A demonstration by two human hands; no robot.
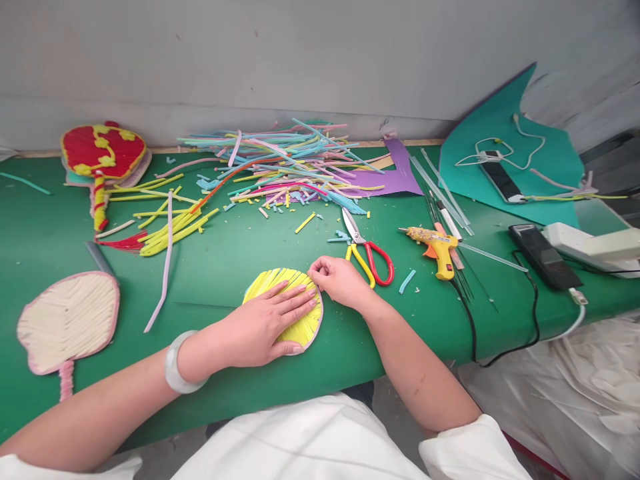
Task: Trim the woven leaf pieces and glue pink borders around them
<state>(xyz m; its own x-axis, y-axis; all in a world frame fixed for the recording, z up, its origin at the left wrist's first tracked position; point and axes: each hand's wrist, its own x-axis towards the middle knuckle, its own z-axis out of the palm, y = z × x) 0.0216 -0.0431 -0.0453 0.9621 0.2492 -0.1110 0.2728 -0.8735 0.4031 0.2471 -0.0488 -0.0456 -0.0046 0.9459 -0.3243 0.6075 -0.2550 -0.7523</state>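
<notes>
A round disc covered with rows of yellow pipe cleaners lies flat on the green table, with a pale pink edging visible along its right side. My left hand, a pale bangle on its wrist, rests flat on the disc with fingers stretched out. At the disc's upper right edge, my right hand is closed in a pinch; whatever sits between its fingertips is hidden. Just beyond that hand lie scissors with one red and one yellow handle, blades pointing away.
Behind is a heap of coloured pipe cleaners. A yellow glue gun lies right, near a black phone and a teal sheet. At left are a cream fan shape, a red fan and yellow pipe cleaners.
</notes>
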